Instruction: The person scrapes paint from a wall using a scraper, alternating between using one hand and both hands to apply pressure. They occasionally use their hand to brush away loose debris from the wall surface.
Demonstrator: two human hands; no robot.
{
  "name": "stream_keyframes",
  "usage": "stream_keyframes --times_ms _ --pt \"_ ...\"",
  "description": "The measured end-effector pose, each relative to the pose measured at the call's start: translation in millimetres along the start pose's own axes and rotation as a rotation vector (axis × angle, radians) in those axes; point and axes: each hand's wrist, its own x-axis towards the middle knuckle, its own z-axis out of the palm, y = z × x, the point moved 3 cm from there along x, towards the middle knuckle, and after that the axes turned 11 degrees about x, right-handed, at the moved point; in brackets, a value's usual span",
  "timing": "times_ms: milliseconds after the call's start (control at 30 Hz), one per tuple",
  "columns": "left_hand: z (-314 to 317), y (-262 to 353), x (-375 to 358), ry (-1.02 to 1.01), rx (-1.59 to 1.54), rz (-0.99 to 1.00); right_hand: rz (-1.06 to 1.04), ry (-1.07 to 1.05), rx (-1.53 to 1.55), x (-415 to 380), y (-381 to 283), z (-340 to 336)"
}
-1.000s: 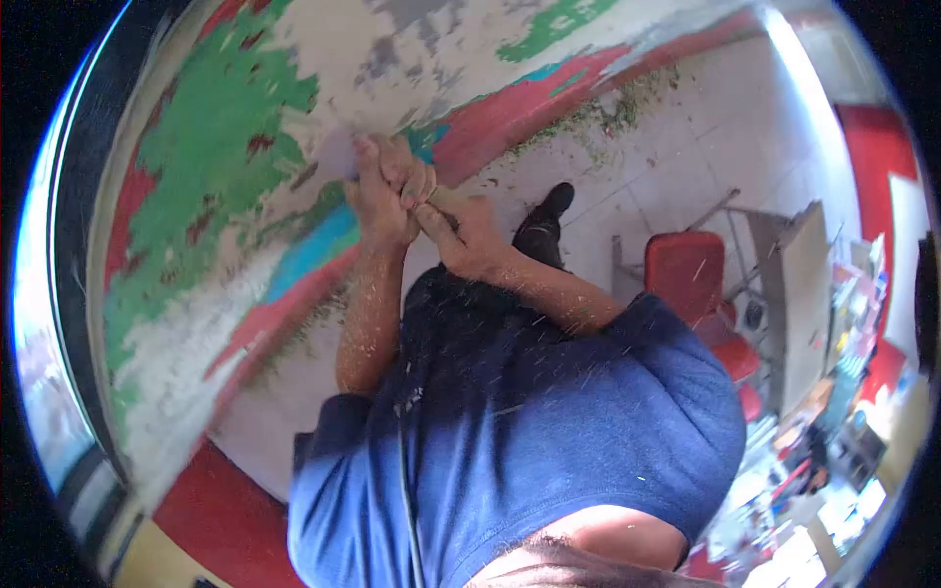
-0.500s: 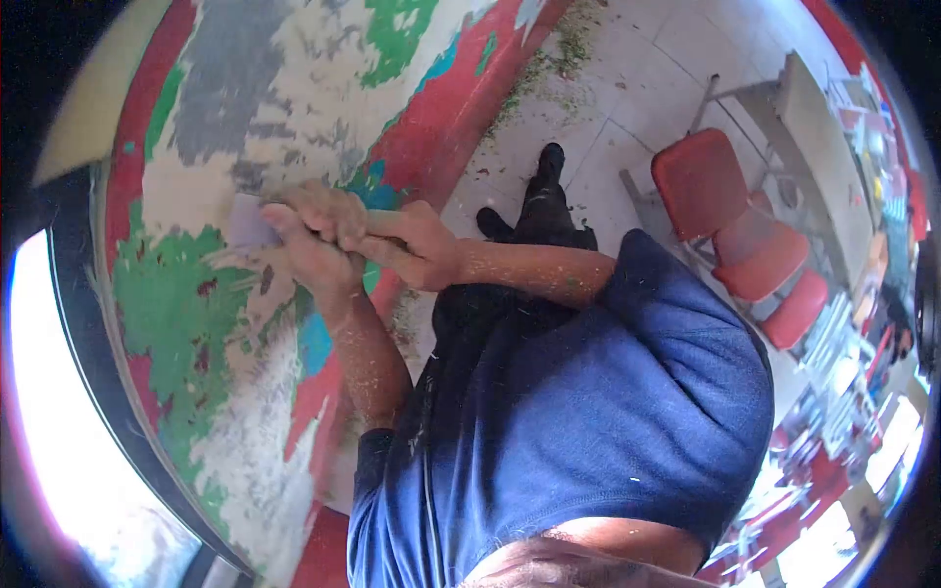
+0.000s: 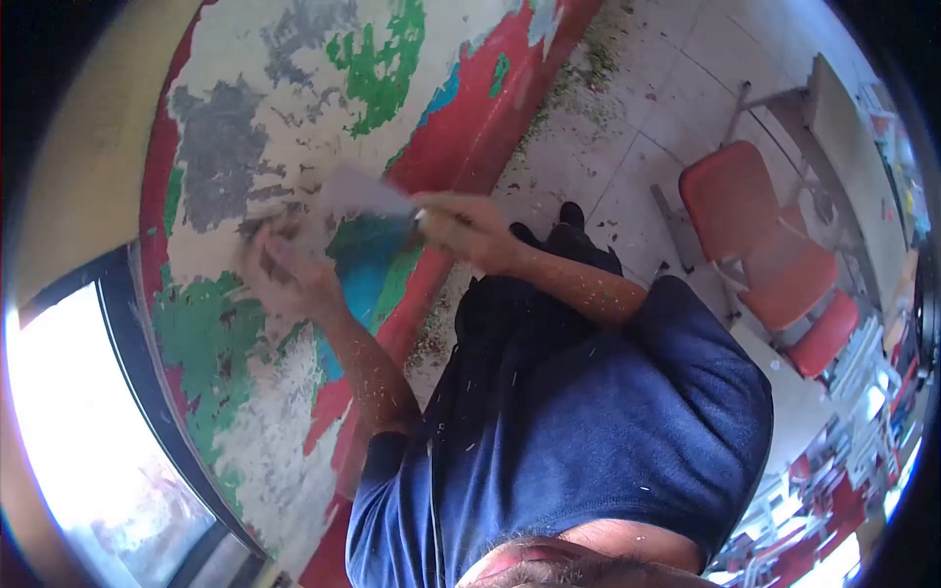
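Now the left hand (image 3: 292,274) has come away, blurred, fingers seemingly spread by the peeling multicoloured wall (image 3: 218,147); the right hand (image 3: 469,233) alone grips the pale, flat-bladed scraper (image 3: 365,192) there, so two-handed work looks interrupted.

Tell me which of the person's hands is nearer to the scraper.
Right. The right hand grips the scraper; the left hand, blurred, is apart from it, near the wall.

Daylight glare whited out the dark-framed opening (image 3: 103,392) at left; motion blurred the left hand (image 3: 294,281) and scraper (image 3: 368,193); fisheye distortion curved the edges.
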Motion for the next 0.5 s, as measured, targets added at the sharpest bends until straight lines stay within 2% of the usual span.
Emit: stream_keyframes --times_ms 67,100,133,233,300,367,433,467,500 --pt "-23.1 -6.6 -7.6 0.132 0.395 0.254 -0.076 0.084 0.121 -3.1 -2.5 -26.4" --pt "-30.3 5.4 5.0 0.108 0.666 0.484 -0.141 0.107 0.165 -2.6 -2.8 -39.2" --pt "-34.0 7.1 10.7 0.065 0.937 0.713 -0.103 0.165 0.152 -6.8 -12.7 -45.9" --pt "-59.5 -44.5 -9.1 -0.060 1.301 0.771 -0.071 0.302 0.125 -9.8 -20.5 -79.9" --pt "-136.2 -134.5 -9.3 -0.034 1.333 0.122 -0.052 0.258 0.033 -15.1 -31.5 -92.1" --pt "-172.5 -155.7 -17.6 0.148 1.291 -0.148 -0.040 0.222 -0.013 -22.6 -35.5 -104.3" --pt "-171.5 -134.1 -23.5 0.469 1.260 -0.033 -0.011 0.231 -0.020 -26.8 -30.5 -105.7" --pt "-145.5 -130.5 -35.7 0.467 1.245 -0.022 0.018 0.259 -0.004 -28.7 -25.9 -103.6" --pt "-110.8 -128.9 -52.4 0.377 1.220 -0.035 0.048 0.288 0.010 -30.3 -22.8 -100.6"
